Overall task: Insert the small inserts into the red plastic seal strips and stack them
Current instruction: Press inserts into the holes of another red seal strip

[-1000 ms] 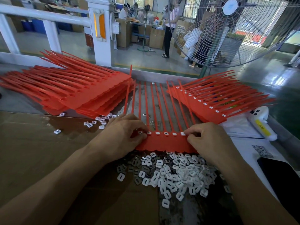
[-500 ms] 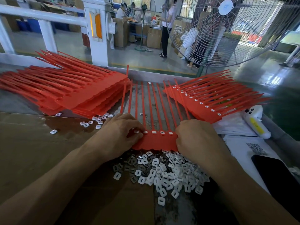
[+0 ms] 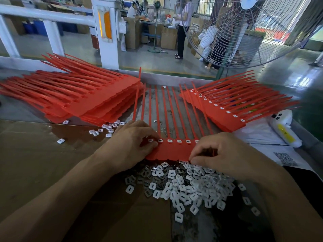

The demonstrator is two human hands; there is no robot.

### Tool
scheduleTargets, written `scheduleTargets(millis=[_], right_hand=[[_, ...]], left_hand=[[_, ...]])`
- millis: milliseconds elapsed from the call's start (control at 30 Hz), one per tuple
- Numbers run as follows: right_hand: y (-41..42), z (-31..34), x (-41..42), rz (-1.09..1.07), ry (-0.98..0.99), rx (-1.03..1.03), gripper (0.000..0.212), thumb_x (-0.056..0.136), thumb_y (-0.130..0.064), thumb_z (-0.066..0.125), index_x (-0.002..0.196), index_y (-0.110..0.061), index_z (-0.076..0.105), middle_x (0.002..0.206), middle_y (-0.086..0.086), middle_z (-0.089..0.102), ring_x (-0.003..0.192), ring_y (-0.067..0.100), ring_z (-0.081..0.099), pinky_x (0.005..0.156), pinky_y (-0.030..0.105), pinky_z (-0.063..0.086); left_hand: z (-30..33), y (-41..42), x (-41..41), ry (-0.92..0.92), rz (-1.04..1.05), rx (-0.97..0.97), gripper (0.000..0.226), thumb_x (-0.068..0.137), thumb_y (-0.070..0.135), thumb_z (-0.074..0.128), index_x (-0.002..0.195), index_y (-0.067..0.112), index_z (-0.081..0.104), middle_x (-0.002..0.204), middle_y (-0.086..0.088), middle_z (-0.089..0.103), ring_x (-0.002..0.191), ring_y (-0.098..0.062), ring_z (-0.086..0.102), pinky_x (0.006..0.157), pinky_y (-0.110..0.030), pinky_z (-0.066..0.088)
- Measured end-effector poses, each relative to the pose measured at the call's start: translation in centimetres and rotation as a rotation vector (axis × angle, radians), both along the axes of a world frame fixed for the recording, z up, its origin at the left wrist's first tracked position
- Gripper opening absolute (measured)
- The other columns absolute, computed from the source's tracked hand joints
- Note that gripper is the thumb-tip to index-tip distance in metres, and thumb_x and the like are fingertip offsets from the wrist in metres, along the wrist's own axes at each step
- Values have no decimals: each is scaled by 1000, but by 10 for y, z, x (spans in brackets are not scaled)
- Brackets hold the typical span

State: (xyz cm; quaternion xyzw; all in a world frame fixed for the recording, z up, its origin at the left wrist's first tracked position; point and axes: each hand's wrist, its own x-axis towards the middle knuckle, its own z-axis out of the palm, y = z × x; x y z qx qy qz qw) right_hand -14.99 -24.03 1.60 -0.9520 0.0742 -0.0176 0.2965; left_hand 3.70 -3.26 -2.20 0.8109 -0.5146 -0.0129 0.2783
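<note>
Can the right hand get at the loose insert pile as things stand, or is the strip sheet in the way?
Probably yes. The right hand sits at the near edge of the strip sheet, directly above the insert pile, which lies uncovered nearer the person.

One head-worn view looks forward and down, close over the worktable [image 3: 43, 172].

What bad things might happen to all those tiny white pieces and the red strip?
The right hand hovers at the heap of loose white inserts; a sweep could scatter more onto the cardboard. The red strip is held only at its left end by the left hand, so pressing might shift it or pop seated inserts.
</note>
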Motion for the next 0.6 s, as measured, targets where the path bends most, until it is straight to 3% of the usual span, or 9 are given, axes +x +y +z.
scheduleTargets(millis=[133, 233, 367, 467, 600], right_hand=[[2, 2, -4, 100, 41, 3, 18, 89, -23, 80, 95, -40, 79, 91, -20, 68, 85, 6, 66, 73, 16, 47], [6, 1, -4, 136, 77, -55, 24, 92, -18, 77, 101, -40, 77, 97, -18, 62, 93, 5, 62, 79, 17, 46], [13, 0, 0, 122, 68, -107, 19, 91, -16, 77, 95, -35, 77, 95, -15, 64, 92, 4, 63, 80, 19, 48], [16, 0, 1, 122, 47, -151, 17, 90, -16, 77, 91, -33, 75, 91, -13, 65, 86, 4, 62, 78, 11, 43], [16, 0, 0, 90, 31, -111, 21, 88, -15, 73, 86, -35, 71, 91, -18, 64, 86, 3, 63, 74, 15, 45]], left_hand=[[-1, 0, 0, 0, -2, -6, 21, 96, 43, 60, 115, 42, 69, 119, 20, 58, 119, -7, 50, 106, -42, 43], [-1, 0, 0, 1, -2, -5, 22, 95, 45, 60, 115, 42, 69, 119, 20, 58, 118, -6, 51, 106, -43, 43], [-1, 0, -1, 1, -5, -4, 23, 95, 44, 60, 116, 43, 69, 119, 20, 58, 118, -7, 51, 106, -43, 44], [0, 0, -1, 5, 0, -3, 22, 96, 44, 60, 116, 42, 69, 119, 20, 58, 118, -6, 50, 107, -42, 43], [0, 0, -1, 9, 2, 3, 22, 96, 44, 60, 116, 42, 69, 120, 20, 57, 118, -6, 50, 107, -42, 42]])
